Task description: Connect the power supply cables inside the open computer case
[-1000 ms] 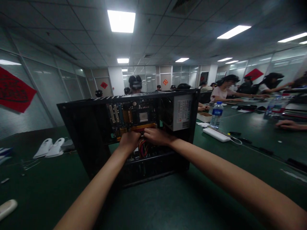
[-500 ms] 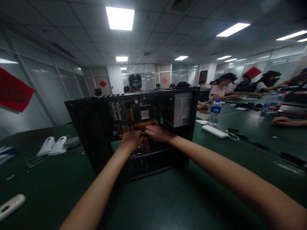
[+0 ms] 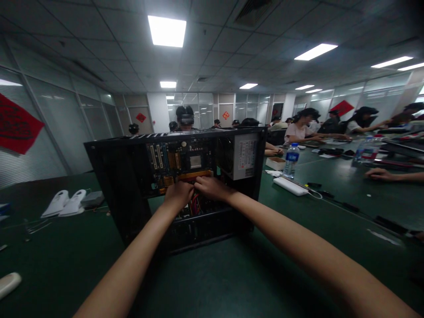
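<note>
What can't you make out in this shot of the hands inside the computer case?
Head view only:
- What the left hand and right hand grip: fingertips hidden by the hands themselves.
- Cables below: mostly covered, dark.
- Power supply label: print too small.
- Motherboard parts: small, dim.
- Computer case left side: in shadow.

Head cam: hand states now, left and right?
Left hand: fingers curled inside the open PC case, grip hidden, cannot tell.
Right hand: curled beside it at the red cables, cannot tell.
</note>
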Tool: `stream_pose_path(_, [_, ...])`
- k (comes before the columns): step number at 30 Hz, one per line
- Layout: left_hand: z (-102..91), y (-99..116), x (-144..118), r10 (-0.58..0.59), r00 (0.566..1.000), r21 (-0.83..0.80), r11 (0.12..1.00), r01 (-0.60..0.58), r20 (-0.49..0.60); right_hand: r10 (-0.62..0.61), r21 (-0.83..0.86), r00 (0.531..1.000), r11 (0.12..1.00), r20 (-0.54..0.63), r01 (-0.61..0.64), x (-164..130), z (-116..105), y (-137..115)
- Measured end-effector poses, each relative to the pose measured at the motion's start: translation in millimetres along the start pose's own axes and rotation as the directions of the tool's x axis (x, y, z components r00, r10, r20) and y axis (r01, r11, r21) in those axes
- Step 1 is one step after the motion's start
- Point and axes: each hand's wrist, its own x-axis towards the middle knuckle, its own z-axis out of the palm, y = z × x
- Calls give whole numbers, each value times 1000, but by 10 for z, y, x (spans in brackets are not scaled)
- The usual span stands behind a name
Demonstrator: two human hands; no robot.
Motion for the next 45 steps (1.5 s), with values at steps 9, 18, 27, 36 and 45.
stream_pose_path(9, [-14, 1, -15, -26, 1000, -23, 999, 26, 10, 234, 122, 967, 962, 95, -245, -43, -114, -39])
stream_pose_path(18, [-2, -13, -15, -17, 1000, -44, 999, 17, 4, 218, 396, 975, 891, 50, -220, -165, -64, 41])
stream_pose_path(27, [22, -17, 8, -20, 1000, -49, 999, 20, 0, 320, 379, 946, 869, 57, -317, -138, 21, 80])
stream_pose_path(36, [1, 5, 1, -24, 1000, -73, 997, 25, 17, 338, 327, 935, 876, 110, -355, -120, -33, 67])
stream_pose_path(45, [5, 12, 4, -32, 999, -72, 997, 34, 19, 351, 324, 930, 872, 109, -367, -123, -63, 50])
